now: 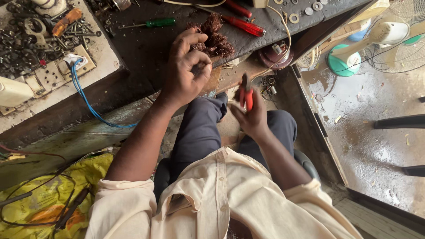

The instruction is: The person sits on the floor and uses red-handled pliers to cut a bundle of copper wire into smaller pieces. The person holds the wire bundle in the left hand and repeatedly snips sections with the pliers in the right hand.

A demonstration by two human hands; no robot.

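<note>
At the edge of the dark tabletop point(146, 48), we held our left hand point(186, 71) up with the fingers curled in tight. Its grip was nearly shut, and it pinched something small and thin, maybe a bit of wire, but the fingers hid it and we could not tell for sure. The hand sat right beside the clump of brown copper wire point(214, 37), touching it or almost touching it. We think the hand was there because the clump was what we were picking at.

Lower down, over our lap, our right hand point(252, 117) held the red-handled pliers point(246, 94). The grip was closed around the handles, and the tip pointed up toward the left hand. Holding them close like that kept them ready near the wire. We could not see if the tip was open or closed, as it was too small and dark.

On the tabletop behind the clump lay a red screwdriver point(243, 25) and a green screwdriver point(152, 22), apart from each other. To the left, a tray of bolts and nuts point(26, 42) sat well away from both hands, and a blue wire point(86, 95) hung down from it. A few washers point(305, 11) lay at the far right end.

A yellow bag point(48, 194) lay low on the left, cut off by the picture's edge. On the wet floor point(367, 119) at the right stood a white and green fan point(376, 40), only partly in view. Our shirt point(221, 199) hid the seat under us.
</note>
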